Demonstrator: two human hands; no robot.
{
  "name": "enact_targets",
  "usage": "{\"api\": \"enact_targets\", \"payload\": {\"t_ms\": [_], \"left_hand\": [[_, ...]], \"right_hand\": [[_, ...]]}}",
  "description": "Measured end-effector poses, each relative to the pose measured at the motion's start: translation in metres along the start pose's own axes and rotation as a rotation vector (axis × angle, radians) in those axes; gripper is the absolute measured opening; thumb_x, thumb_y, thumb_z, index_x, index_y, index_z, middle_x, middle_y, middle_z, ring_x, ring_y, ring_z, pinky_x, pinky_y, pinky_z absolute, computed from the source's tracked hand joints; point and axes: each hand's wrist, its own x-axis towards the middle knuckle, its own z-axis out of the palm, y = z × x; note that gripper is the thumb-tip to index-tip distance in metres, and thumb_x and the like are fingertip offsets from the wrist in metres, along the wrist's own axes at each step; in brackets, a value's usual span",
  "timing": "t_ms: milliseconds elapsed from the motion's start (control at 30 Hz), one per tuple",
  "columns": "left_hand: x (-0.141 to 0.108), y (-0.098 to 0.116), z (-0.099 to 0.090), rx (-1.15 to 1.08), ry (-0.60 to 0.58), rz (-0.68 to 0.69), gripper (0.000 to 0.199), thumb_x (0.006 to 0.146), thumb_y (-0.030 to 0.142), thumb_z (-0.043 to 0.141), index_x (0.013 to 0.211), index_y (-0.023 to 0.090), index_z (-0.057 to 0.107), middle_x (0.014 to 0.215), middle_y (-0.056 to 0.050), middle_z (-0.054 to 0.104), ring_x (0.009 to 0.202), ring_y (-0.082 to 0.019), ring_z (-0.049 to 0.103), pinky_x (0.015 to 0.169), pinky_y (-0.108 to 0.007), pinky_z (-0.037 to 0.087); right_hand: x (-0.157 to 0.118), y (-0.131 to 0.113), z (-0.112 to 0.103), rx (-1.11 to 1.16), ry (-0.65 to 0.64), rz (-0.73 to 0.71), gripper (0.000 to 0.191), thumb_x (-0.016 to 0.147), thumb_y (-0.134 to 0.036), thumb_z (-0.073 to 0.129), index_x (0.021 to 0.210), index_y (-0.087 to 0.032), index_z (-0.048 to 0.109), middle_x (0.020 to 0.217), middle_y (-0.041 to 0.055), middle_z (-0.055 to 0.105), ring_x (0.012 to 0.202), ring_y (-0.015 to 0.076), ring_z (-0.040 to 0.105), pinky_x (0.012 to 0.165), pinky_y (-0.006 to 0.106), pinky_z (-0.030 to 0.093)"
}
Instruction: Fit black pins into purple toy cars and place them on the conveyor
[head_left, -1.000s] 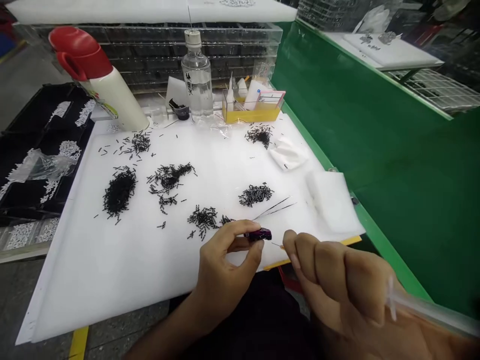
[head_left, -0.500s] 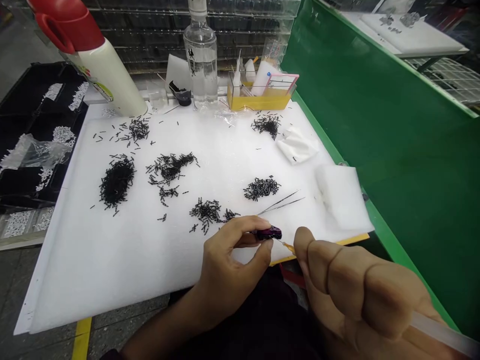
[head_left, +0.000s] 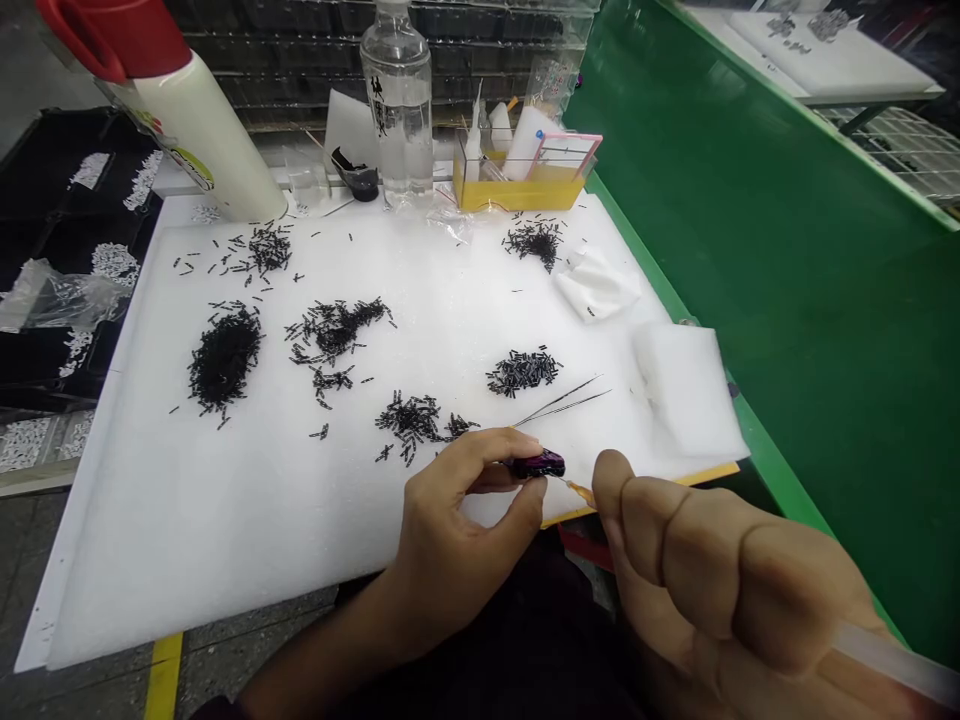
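a small dark purple piece [head_left: 537, 465] is pinched between the thumb and fingers of the left hand [head_left: 457, 510], which are closed on it, above the near edge of a white foam sheet [head_left: 225, 540]. just right of the purple piece is the right hand [head_left: 720, 570], its fingers [head_left: 660, 530] curled shut around a clear plastic rod [head_left: 892, 660]. the rod's thin orange tip [head_left: 579, 490] points at the piece, but whether it touches is too fine to tell.

just beyond the purple piece lie two long, fine black needles [head_left: 562, 402], with a heap of short black pins [head_left: 523, 372] past them. a looser clump of pins [head_left: 409, 420] is to the piece's left, and a dense pile [head_left: 223, 357] lies farther left. to its right sits a white foam pad [head_left: 686, 390], with crumpled white tissue [head_left: 596, 285] beyond. far behind the piece stand a clear water bottle [head_left: 397, 100], a yellow-based acrylic box [head_left: 517, 190] and a red-capped white bottle [head_left: 172, 120].
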Motion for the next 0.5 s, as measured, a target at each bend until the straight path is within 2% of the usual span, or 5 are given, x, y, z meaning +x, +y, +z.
{"api": "enact_targets", "payload": {"t_ms": [100, 300, 500], "left_hand": [[-0.001, -0.001, 0.000, -0.016, -0.002, -0.001, 0.032, 0.087, 0.003, 0.080, 0.110, 0.025, 0.081, 0.110, 0.002, 0.085, 0.095, -0.013, 0.083, 0.085, -0.017, 0.070], [0.000, -0.001, 0.000, -0.019, 0.000, -0.014, 0.031, 0.087, 0.004, 0.082, 0.109, 0.026, 0.082, 0.111, 0.002, 0.086, 0.096, -0.013, 0.083, 0.086, -0.016, 0.069], [-0.002, -0.002, 0.000, -0.045, -0.008, -0.043, 0.029, 0.089, 0.006, 0.083, 0.109, 0.027, 0.082, 0.111, 0.002, 0.085, 0.097, -0.013, 0.083, 0.086, -0.017, 0.069]], "right_hand": [[0.006, -0.003, 0.001, 0.024, -0.091, -0.024, 0.066, 0.109, -0.045, 0.061, 0.063, -0.022, 0.021, 0.044, -0.0074, 0.032, 0.038, 0.0109, 0.020, 0.057, 0.043, 0.044], [-0.005, 0.002, -0.013, -0.021, -0.011, -0.060, 0.061, 0.106, -0.046, 0.065, 0.062, -0.023, 0.029, 0.047, -0.0069, 0.022, 0.041, 0.0123, 0.021, 0.059, 0.044, 0.045], [-0.010, 0.003, -0.010, -0.057, -0.020, -0.100, 0.061, 0.109, -0.052, 0.060, 0.061, -0.023, 0.035, 0.046, -0.0065, 0.029, 0.041, 0.0126, 0.021, 0.061, 0.045, 0.046]]}}
